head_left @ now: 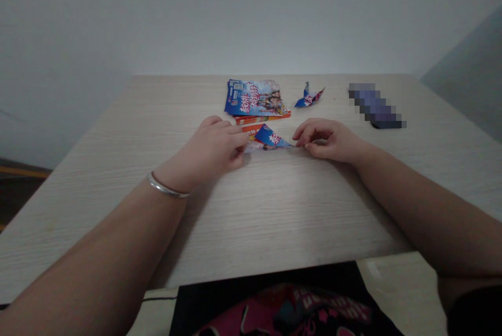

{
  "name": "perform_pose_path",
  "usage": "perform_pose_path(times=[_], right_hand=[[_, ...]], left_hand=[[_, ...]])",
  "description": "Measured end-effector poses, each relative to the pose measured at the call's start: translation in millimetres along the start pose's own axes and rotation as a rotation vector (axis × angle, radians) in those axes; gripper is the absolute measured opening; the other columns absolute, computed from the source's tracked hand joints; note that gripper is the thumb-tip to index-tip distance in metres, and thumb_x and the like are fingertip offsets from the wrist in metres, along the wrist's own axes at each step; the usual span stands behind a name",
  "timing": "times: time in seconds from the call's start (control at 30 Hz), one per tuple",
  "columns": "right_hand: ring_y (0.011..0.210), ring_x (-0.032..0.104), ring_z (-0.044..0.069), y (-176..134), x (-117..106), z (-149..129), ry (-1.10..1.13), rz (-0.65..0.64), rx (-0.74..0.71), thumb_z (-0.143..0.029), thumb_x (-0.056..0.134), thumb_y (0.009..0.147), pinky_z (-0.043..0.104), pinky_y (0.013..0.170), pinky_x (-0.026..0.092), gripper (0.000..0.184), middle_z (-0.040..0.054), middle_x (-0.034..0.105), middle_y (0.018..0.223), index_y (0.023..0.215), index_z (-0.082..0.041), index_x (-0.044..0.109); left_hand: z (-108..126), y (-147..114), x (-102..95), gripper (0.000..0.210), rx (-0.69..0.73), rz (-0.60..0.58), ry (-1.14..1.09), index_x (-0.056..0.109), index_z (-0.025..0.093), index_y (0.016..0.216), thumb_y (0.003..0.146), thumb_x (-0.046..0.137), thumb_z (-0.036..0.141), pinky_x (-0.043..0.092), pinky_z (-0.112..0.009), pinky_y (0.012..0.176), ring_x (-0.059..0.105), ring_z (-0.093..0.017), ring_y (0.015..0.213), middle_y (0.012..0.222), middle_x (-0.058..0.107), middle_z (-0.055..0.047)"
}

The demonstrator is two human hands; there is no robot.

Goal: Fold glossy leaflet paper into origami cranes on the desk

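Observation:
A partly folded sheet of printed paper (270, 137), blue, orange and white, lies on the table between my two hands. My left hand (219, 145), with a silver bangle at its wrist, has its fingers curled onto the paper's left side. At the pointed right corner, my right hand (323, 140) pinches the tip between thumb and fingers. One blue flap with white and red lettering stands out on top. My left fingers hide the paper's left edge.
Behind the paper lies a stack of printed leaflets (253, 98). To its right sits a folded paper crane (309, 98). A dark, pixelated flat object (376, 105) lies farther right. The pale wood-grain table (251, 210) meets a wall at the back.

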State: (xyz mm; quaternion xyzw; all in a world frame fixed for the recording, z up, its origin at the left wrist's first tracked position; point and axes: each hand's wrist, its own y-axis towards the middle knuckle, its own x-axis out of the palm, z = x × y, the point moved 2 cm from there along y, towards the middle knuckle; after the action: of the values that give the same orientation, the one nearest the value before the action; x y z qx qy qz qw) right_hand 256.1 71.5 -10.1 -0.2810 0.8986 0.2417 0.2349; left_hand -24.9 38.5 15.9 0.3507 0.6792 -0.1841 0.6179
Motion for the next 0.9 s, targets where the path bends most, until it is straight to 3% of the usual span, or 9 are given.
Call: perform_pose_path(times=[0.17, 0.27, 0.37, 0.43, 0.5, 0.57, 0.77, 0.9], right_hand=[[0.085, 0.069, 0.015, -1.9, -4.3, 4.5, 0.012, -0.024, 0.026, -0.025, 0.069, 0.080, 0.029, 0.073, 0.056, 0.008, 0.0046, 0.075, 0.101, 0.079, -0.022, 0.061], [0.086, 0.068, 0.015, -1.7, -5.2, 4.8, -0.024, -0.043, 0.033, -0.028, 0.070, 0.081, 0.030, 0.073, 0.055, 0.008, 0.0047, 0.075, 0.099, 0.080, -0.022, 0.064], [0.086, 0.068, 0.016, 0.2, -3.7, 4.1, -0.037, -0.044, 0.019, -0.031, 0.070, 0.082, 0.030, 0.073, 0.055, 0.010, 0.0047, 0.076, 0.097, 0.081, -0.022, 0.065], [0.084, 0.068, 0.016, 2.2, -1.6, 4.1, -0.058, -0.040, 0.005, -0.031, 0.069, 0.082, 0.030, 0.073, 0.055, 0.009, 0.0047, 0.075, 0.093, 0.080, -0.022, 0.066], [0.080, 0.068, 0.016, 4.0, 0.4, 4.3, -0.104, -0.029, -0.003, -0.029, 0.067, 0.082, 0.030, 0.070, 0.053, 0.008, 0.0044, 0.075, 0.089, 0.080, -0.021, 0.066], [0.076, 0.066, 0.016, 5.3, 1.5, 4.0, -0.195, -0.017, -0.007, -0.026, 0.064, 0.081, 0.028, 0.066, 0.051, 0.007, 0.0033, 0.073, 0.084, 0.082, -0.021, 0.068], [0.079, 0.064, 0.019, 6.0, -0.5, -7.1, -0.684, -0.046, -0.074, -0.019, 0.060, 0.077, 0.031, 0.070, 0.044, 0.010, 0.0036, 0.072, 0.083, 0.083, -0.022, 0.068], [0.080, 0.064, 0.021, 6.7, -3.4, -13.5, -0.842, -0.069, -0.077, -0.020, 0.062, 0.077, 0.031, 0.068, 0.042, 0.008, 0.0045, 0.073, 0.085, 0.082, -0.023, 0.068]], left_hand=[[-7.1, -0.8, -1.0, 0.010, -0.005, -0.037, -0.074, 0.064, 0.022, 0.076, 0.085, 0.058, 0.024, 0.039, -0.032, 0.074, 0.056, -0.016, 0.066, 0.072, 0.066, 0.001], [-9.4, -0.9, -4.1, 0.014, -0.086, 0.023, -0.142, 0.063, 0.020, 0.075, 0.087, 0.056, 0.024, 0.040, -0.031, 0.068, 0.058, -0.017, 0.068, 0.075, 0.066, -0.002], [-6.9, 0.1, -4.2, 0.022, -0.148, 0.158, -0.232, 0.069, 0.017, 0.092, 0.096, 0.049, 0.027, 0.049, -0.035, 0.079, 0.065, -0.023, 0.087, 0.093, 0.072, -0.009], [-1.8, 1.9, 0.9, 0.030, -0.069, 0.185, -0.303, 0.070, 0.016, 0.115, 0.100, 0.047, 0.028, 0.050, -0.042, 0.097, 0.066, -0.026, 0.109, 0.119, 0.073, -0.013], [4.0, 4.1, 8.5, 0.039, 0.084, 0.151, -0.341, 0.065, 0.017, 0.134, 0.102, 0.050, 0.032, 0.044, -0.048, 0.112, 0.057, -0.029, 0.133, 0.144, 0.062, -0.016], [7.2, 5.9, 15.5, 0.040, 0.163, 0.097, -0.358, 0.064, 0.019, 0.137, 0.103, 0.049, 0.035, 0.044, -0.047, 0.115, 0.057, -0.028, 0.134, 0.143, 0.063, -0.013], [8.7, 7.3, 15.5, 0.037, 0.150, 0.003, -0.300, 0.069, 0.024, 0.133, 0.103, 0.052, 0.035, 0.046, -0.045, 0.113, 0.060, -0.026, 0.129, 0.139, 0.066, -0.011], [10.4, 6.6, 12.1, 0.038, 0.133, -0.030, -0.285, 0.068, 0.025, 0.136, 0.101, 0.056, 0.036, 0.047, -0.047, 0.112, 0.060, -0.028, 0.130, 0.142, 0.064, -0.011]])
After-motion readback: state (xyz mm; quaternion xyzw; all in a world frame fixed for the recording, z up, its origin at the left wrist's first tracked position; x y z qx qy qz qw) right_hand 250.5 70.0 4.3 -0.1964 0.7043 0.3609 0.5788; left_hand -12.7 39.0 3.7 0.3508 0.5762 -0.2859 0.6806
